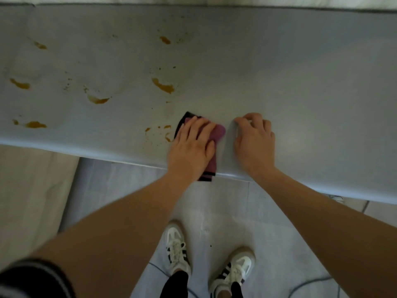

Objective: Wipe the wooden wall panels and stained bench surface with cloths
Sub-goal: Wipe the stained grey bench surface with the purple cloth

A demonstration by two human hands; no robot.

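I see my left hand (193, 143) spread flat, pressing the purple cloth (216, 134) on the near edge of the grey bench (300, 72). My right hand (254, 139) rests just beside, fingers curled, holding nothing I can see. Orange stains (163, 86) lie to the left.

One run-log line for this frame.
left hand presses purple cloth | grey bench | orange stains remain | right hand curled, contents unclear
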